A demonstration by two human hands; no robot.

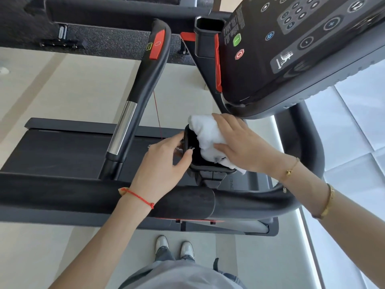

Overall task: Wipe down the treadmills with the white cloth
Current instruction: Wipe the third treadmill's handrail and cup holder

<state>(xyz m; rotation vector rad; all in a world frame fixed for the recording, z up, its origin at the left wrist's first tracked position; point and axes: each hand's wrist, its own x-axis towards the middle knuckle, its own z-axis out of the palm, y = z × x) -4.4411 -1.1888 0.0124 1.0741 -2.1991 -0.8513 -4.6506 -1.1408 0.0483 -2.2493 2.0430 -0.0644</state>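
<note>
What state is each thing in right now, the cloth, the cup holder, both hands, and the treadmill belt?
white cloth: bunched, pushed partly into the cup holder, under the right hand.
cup holder: open-topped, holding part of the cloth, steadied at its left rim.
right hand: fingers curled over the cloth, pressing it in.
left hand: grip on the cup holder's rim.
treadmill belt: bare; motion cannot be told.

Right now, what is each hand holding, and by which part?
Right hand holds the cloth bunched from on top, pressing it into the black holder. Left hand grips the holder's left rim.
</note>
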